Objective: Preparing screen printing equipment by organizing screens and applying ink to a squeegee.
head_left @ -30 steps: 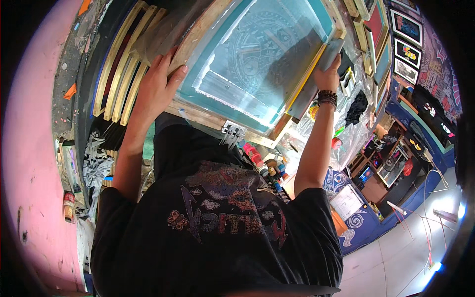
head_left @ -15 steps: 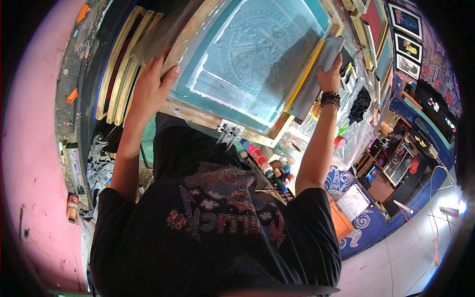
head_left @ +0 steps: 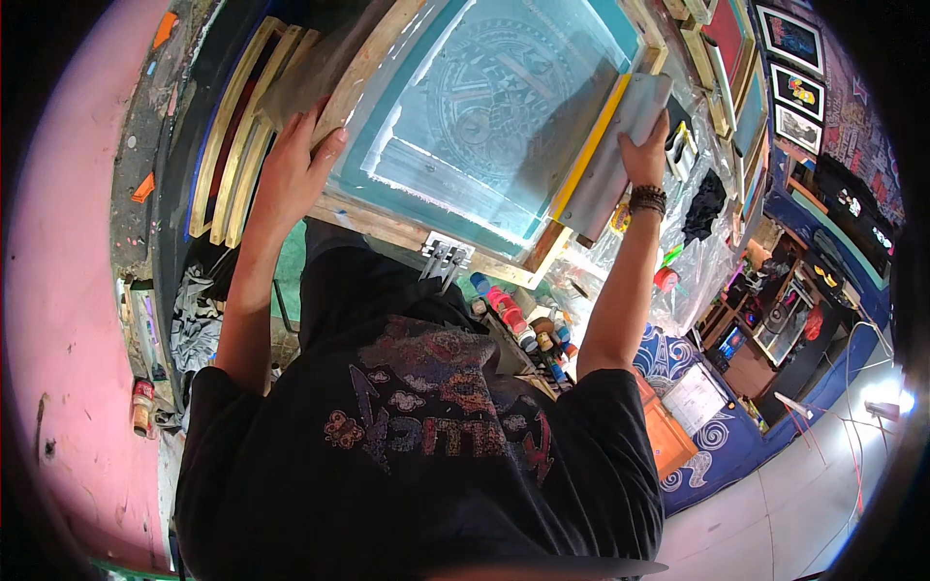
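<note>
A wooden-framed printing screen (head_left: 387, 208) lies tilted before me. Its mesh (head_left: 484, 126) is teal around the border and paler inside, with a faint round design and streaks of white ink. My left hand (head_left: 300, 169) is wrapped over the frame's left rail, thumb on top and fingers partly hidden. My right hand (head_left: 646, 155) grips a squeegee (head_left: 620, 155) with a grey metal holder and a yellow blade. The squeegee lies lengthwise along the screen's right side, blade toward the mesh. Whether the blade touches the mesh I cannot tell. A metal hinge clamp (head_left: 448, 250) sits at the frame's near rail.
Several wooden frames (head_left: 237, 136) are racked at the left. Paint bottles (head_left: 509, 312) stand below the screen's near right corner. Clear plastic sheeting (head_left: 693, 257) with a black cloth (head_left: 706, 205) spreads to the right. An orange box (head_left: 666, 431) is lower right.
The squeegee has rolled in my right hand, so more of its yellow blade and grey holder shows. My left hand stays on the frame.
</note>
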Motion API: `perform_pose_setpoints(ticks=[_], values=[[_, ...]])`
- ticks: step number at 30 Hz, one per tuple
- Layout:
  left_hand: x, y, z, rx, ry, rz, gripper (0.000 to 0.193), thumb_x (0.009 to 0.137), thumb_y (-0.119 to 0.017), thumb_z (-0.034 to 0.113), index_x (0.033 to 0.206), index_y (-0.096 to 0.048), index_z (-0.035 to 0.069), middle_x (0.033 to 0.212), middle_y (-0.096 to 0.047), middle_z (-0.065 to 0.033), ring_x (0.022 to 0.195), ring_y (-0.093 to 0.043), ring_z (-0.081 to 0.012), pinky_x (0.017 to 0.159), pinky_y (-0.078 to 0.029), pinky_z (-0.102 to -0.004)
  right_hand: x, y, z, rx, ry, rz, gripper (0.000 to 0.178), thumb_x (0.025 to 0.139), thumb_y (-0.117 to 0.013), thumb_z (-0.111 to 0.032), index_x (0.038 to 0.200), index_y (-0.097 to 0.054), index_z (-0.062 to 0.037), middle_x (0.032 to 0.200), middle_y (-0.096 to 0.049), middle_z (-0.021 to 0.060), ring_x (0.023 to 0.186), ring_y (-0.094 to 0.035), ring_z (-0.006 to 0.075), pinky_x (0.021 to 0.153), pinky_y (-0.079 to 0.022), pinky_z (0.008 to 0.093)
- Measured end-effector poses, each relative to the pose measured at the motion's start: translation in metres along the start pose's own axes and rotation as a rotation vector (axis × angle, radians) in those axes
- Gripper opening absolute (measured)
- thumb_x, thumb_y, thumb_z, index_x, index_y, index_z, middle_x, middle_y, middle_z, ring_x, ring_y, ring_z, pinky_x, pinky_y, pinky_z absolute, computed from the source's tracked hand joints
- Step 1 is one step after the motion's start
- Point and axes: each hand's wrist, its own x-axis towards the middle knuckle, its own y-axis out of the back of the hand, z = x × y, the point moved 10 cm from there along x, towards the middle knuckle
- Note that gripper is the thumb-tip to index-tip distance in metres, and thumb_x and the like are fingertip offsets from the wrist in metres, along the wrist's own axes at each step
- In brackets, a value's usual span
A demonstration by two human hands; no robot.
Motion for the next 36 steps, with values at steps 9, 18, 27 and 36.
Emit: perform_pose_setpoints(ticks=[9, 18, 27, 36], values=[[-0.001, -0.004, -0.012, 0.025, 0.046, -0.014, 0.059, 0.101, -0.055, 0.043, 0.142, -0.048, 0.002, 0.13, -0.057, -0.0264, 0.121, -0.055, -0.0441, 0.101, -0.045, -0.045, -0.075, 0.035, 0.031, 1.073, -0.325, 0.057, 0.078, 0.09, -0.066, 0.005, 0.155, -0.025, -0.0041, 0.141, -0.05, 0.0164, 0.121, -0.055, 0.0248, 0.102, -0.047, 0.0366], [0.029, 0.003, -0.015, -0.036, 0.133, -0.179, 0.062, 0.102, -0.05, 0.051, 0.136, -0.055, -0.001, 0.129, -0.062, -0.0232, 0.122, -0.059, -0.0349, 0.103, -0.043, -0.0384, -0.151, 0.113, 0.062, 1.309, -0.304, 0.434, 0.047, 0.094, -0.065, -0.009, 0.135, -0.048, 0.0026, 0.124, -0.062, 0.0128, 0.108, -0.063, 0.0242, 0.096, -0.052, 0.0396], [0.102, 0.075, 0.056, 0.033, -0.088, 0.012, 0.054, 0.101, -0.057, 0.045, 0.136, -0.058, 0.003, 0.105, -0.068, -0.0136, 0.097, -0.064, -0.0221, 0.089, -0.048, -0.0333, -0.23, 0.195, 0.05, 1.368, -0.149, 0.755, 0.047, 0.089, -0.068, -0.006, 0.133, -0.053, 0.0018, 0.125, -0.062, 0.0164, 0.115, -0.061, 0.0283, 0.102, -0.049, 0.045], [0.085, 0.012, 0.109, -0.031, -0.224, -0.019, 0.04, 0.099, -0.065, 0.03, 0.131, -0.064, 0.006, 0.1, -0.064, -0.0069, 0.083, -0.055, -0.0129, 0.076, -0.048, -0.0278, -0.303, 0.244, 0.066, 1.239, -0.148, 0.968, 0.046, 0.09, -0.068, -0.005, 0.133, -0.053, 0.003, 0.124, -0.063, 0.0155, 0.114, -0.061, 0.0256, 0.101, -0.05, 0.0408]])
